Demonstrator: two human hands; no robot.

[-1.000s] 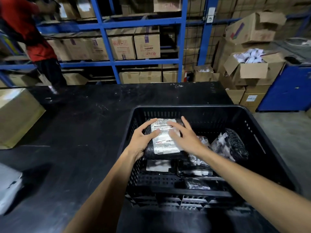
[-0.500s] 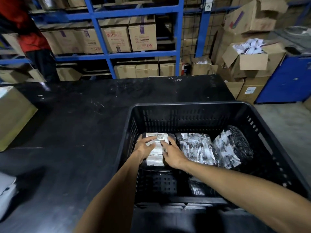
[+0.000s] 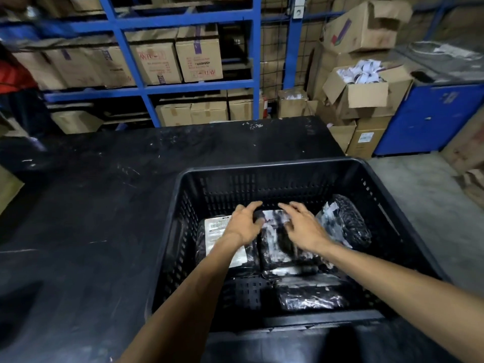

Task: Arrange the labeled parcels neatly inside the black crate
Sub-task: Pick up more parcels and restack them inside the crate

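The black crate (image 3: 264,170) stands on the dark table and holds several black plastic-wrapped parcels. A parcel with a white label (image 3: 216,229) lies flat at the crate's left side. Beside it is the middle parcel (image 3: 275,244). My left hand (image 3: 245,224) curls over that parcel's far left corner. My right hand (image 3: 303,227) rests on its right side with fingers spread. Another parcel (image 3: 345,226) leans against the right wall. A further parcel (image 3: 309,294) lies at the near side. Both hands are blurred.
The black table (image 3: 104,205) stretches left of and behind the crate. Blue shelving (image 3: 199,85) with cardboard boxes stands behind it. More boxes (image 3: 358,93) and a blue cabinet (image 3: 432,119) are at the right. A person in red (image 3: 13,77) stands at the far left.
Both hands set the white-labeled parcel down at the crate's left side, let go of it, and moved right onto the middle parcel. The view shifted slightly.
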